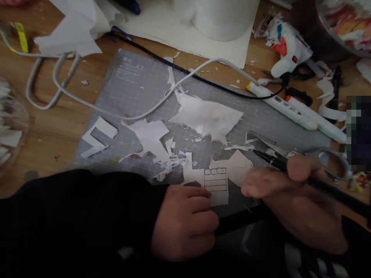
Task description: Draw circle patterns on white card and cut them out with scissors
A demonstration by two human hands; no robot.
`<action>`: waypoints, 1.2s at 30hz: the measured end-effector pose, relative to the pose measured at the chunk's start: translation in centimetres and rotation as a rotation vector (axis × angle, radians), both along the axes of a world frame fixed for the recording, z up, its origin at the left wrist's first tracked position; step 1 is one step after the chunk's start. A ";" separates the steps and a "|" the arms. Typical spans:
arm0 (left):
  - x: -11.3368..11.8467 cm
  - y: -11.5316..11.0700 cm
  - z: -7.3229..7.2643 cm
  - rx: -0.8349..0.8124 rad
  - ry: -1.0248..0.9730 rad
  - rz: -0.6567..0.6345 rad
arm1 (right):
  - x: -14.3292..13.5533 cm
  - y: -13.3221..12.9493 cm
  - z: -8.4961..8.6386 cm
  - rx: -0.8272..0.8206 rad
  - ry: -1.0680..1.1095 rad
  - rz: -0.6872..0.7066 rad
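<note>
A small white paper cutout (197, 175) lies on the grey cutting mat (116, 90), marked with a black grid of lines and a row of small loops. My left hand (188, 224) is curled at its lower left, pressing its edge down with the index fingertip. To the right, my right hand (290, 193) closes around a black pen (272, 160); its tip points up and left, away from the drawing. Motion blurs this hand somewhat. Beneath both hands runs a dark strip (240, 220) that I cannot identify.
Torn paper (207, 114) and scraps are scattered over the mat. A grey cable (136, 117) and a black cord cross it. Scissors (333, 162), a white pen-shaped tool (285, 108) and a glue gun (285, 61) lie right. A white cylinder (223, 19) stands behind.
</note>
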State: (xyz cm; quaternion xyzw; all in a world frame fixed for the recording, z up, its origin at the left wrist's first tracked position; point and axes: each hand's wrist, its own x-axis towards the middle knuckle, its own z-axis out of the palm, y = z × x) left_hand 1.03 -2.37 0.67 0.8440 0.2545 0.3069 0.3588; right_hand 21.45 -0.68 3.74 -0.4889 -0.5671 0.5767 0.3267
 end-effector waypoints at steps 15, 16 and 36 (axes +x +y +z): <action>0.1 -0.1 0.2 -0.049 0.068 0.013 | -2.6 -1.0 -1.2 0.335 -0.574 0.095; 0.1 -0.1 0.2 -0.070 0.078 0.021 | -2.7 -0.9 -1.1 0.351 -0.598 0.096; -0.1 0.5 0.3 -0.044 0.079 -0.032 | -3.3 -0.1 -0.9 0.408 -0.774 0.103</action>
